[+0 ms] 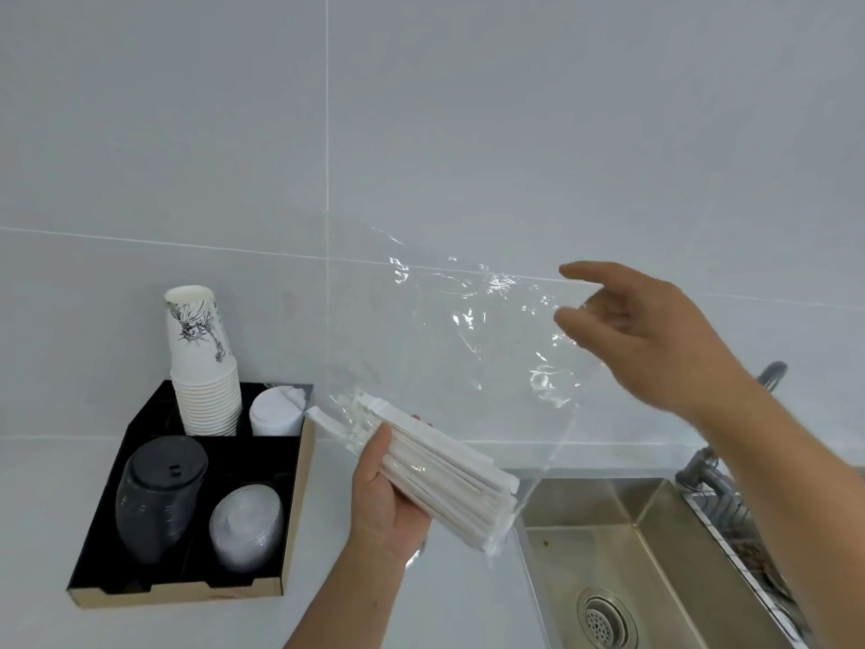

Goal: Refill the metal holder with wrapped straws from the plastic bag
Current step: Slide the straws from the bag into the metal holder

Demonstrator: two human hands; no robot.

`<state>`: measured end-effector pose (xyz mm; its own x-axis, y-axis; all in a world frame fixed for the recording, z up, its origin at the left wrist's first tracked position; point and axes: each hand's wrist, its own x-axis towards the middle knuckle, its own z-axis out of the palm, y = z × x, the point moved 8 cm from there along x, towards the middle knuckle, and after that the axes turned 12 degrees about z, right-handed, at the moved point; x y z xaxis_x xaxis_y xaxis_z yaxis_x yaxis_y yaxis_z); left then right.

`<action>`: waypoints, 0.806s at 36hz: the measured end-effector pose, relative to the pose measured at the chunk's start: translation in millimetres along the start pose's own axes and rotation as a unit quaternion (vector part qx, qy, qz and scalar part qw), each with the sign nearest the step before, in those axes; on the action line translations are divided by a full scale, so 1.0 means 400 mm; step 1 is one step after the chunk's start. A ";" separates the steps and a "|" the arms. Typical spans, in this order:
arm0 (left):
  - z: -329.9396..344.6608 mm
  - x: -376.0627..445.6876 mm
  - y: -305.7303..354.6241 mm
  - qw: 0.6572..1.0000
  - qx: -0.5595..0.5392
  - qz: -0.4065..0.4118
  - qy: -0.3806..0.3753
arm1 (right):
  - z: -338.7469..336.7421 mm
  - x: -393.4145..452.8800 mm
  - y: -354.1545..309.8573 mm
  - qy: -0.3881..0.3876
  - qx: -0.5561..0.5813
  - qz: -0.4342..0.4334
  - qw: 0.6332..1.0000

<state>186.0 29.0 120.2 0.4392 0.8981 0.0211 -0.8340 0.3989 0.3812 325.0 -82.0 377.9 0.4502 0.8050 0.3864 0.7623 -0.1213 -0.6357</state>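
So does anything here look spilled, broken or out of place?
Nothing spilled or broken. The only oddity: the metal holder is not in view, while the left hand holds the wrapped straws and the right hand lifts the plastic bag.

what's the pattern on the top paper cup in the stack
White with a black ink-style sketch on the top paper cup; the head view shows it.

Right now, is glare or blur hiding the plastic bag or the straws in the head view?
Head view: white glints streak the clear plastic bag, so its edges vanish against the grey wall; the wrapped straws in the left hand stay fairly sharp; the right hand is slightly soft; wide-angle bending tilts the sink.
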 end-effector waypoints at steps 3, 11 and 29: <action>-0.015 0.002 -0.005 1.000 -0.005 0.005 0.018 | 0.038 -0.053 0.066 0.007 0.132 0.058 0.989; 0.002 -0.001 -0.057 1.000 -0.013 -0.007 0.014 | 0.167 -0.167 0.211 0.034 0.357 0.214 0.908; -0.005 -0.047 -0.207 0.998 -0.030 -0.061 0.009 | 0.118 -0.289 0.298 0.135 0.322 0.238 0.906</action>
<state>246.2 -20.6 86.2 0.5325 0.8456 -0.0379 -0.7941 0.5146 0.3234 342.0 -161.9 225.9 0.8204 0.5687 0.0602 0.0613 0.0171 -0.9980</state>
